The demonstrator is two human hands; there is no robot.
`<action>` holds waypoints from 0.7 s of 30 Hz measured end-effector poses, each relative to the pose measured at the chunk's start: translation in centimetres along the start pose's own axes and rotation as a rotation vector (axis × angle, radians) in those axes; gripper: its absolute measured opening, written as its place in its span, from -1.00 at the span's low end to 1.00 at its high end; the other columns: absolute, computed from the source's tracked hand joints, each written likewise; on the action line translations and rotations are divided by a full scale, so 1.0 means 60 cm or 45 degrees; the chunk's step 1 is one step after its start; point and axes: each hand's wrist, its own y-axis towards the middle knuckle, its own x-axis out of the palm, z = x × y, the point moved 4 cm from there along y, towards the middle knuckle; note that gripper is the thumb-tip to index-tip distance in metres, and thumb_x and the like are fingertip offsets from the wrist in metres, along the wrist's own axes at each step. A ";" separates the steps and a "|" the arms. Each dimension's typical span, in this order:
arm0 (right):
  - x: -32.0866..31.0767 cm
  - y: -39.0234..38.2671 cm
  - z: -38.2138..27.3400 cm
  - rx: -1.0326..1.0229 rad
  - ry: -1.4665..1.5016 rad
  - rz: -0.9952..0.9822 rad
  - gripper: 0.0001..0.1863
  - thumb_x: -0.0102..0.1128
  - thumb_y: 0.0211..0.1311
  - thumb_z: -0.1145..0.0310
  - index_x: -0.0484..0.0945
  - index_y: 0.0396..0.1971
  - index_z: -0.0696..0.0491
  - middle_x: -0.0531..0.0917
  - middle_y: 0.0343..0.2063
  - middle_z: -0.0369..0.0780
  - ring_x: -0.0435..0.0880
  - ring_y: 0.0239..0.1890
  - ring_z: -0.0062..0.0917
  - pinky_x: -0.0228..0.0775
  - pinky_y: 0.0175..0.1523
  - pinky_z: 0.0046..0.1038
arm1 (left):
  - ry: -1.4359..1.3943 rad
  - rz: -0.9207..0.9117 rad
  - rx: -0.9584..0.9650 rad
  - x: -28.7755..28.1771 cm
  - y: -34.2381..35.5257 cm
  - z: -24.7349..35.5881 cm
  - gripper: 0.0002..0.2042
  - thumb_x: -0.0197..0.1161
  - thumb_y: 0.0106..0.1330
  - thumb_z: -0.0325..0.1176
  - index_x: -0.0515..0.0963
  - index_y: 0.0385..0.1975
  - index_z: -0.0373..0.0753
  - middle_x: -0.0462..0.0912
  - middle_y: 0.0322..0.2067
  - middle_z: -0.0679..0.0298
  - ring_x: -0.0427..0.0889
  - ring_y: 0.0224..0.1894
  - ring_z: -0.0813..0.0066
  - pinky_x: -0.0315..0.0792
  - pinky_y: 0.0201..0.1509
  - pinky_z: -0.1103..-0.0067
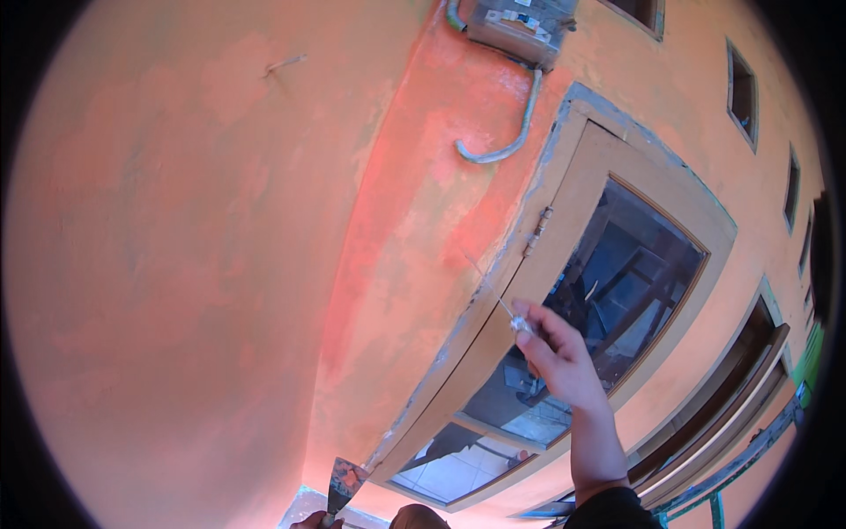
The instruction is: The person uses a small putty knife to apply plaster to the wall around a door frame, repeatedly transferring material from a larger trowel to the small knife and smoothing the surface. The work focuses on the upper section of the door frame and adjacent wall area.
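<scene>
Right hand: fingers pinch a thin nail against the wooden window frame. Left hand, at the lower edge, grips a putty knife.

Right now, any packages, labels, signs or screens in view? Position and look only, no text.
Grey meter box: top of the orange wall, above the window frame; rectangular, a curved grey conduit below it.
Small stickers: on the box front; pale with blue and red patches.
No packages, signs or screens.
</scene>
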 end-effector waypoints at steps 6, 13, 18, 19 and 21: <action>0.041 -0.061 0.078 0.489 1.144 -0.086 -0.58 -0.06 0.30 0.31 0.31 0.08 0.24 0.53 -0.41 -0.20 0.46 -0.58 -0.54 0.27 -0.55 -0.60 | -0.041 0.029 -0.074 0.015 -0.005 -0.009 -0.79 0.35 0.06 -0.22 0.59 -0.44 -0.21 0.42 -0.80 0.15 0.40 -0.77 0.24 0.31 -0.64 0.43; 0.126 -0.200 0.237 0.899 1.653 -0.416 -0.54 -0.02 0.23 0.14 0.40 -0.07 0.23 0.51 -0.46 -0.24 0.48 -0.50 -0.60 0.21 -0.55 -0.64 | -0.228 0.032 -0.142 0.055 -0.017 -0.026 -0.80 0.34 0.07 -0.25 0.59 -0.41 -0.24 0.39 -0.83 0.22 0.32 -0.80 0.43 0.25 -0.68 0.48; 0.174 -0.301 0.271 1.419 1.293 -0.328 -0.51 0.00 0.22 0.16 0.38 -0.05 0.29 0.49 -0.52 -0.19 0.38 -0.60 -0.58 0.13 -0.57 -0.59 | -0.262 -0.031 -0.346 0.098 -0.028 -0.051 -0.80 0.33 0.08 -0.28 0.56 -0.43 -0.28 0.45 -0.80 0.20 0.36 -0.78 0.46 0.26 -0.68 0.48; 0.187 -0.299 0.257 1.265 1.143 -0.423 -0.62 0.08 0.20 0.05 0.46 -0.30 0.12 0.39 -0.70 -0.33 0.23 -0.80 -0.69 0.04 -0.73 -0.66 | -0.238 -0.035 -0.340 0.104 -0.028 -0.053 -0.80 0.33 0.08 -0.29 0.56 -0.43 -0.28 0.46 -0.79 0.19 0.37 -0.78 0.45 0.27 -0.67 0.48; 0.202 -0.331 0.270 1.435 1.465 -0.442 -0.67 0.03 0.25 0.13 0.47 -0.26 0.12 0.36 -0.72 -0.34 0.23 -0.79 -0.71 0.08 -0.71 -0.66 | -0.197 -0.044 -0.311 0.118 -0.024 -0.061 -0.81 0.33 0.09 -0.29 0.56 -0.43 -0.29 0.47 -0.78 0.18 0.39 -0.77 0.44 0.29 -0.67 0.48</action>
